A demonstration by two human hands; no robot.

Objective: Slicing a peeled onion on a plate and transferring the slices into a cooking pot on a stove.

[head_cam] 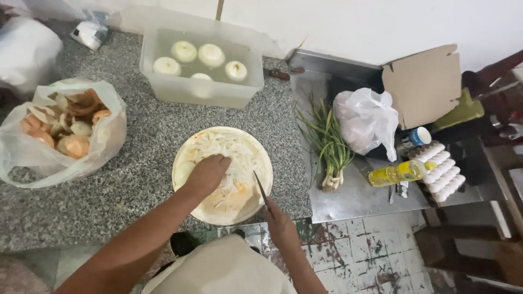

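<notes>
On the counter, your left hand presses flat, gripping nothing, on sliced onion in the round plate; your right hand grips the knife at 5 o'clock. Tub at 12, peel bag at 9.

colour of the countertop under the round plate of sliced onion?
Speckled grey granite countertop, with black and white flecks; shows best in the head view.

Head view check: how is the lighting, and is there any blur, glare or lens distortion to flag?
Head view: soft, even light, faint shadows; bright white wall nearly washes out; grey speckled granite counter edges bow, suggesting wide-angle distortion; left hand on the round white plate of sliced onion and right hand with the thin knife look reasonably sharp.
</notes>
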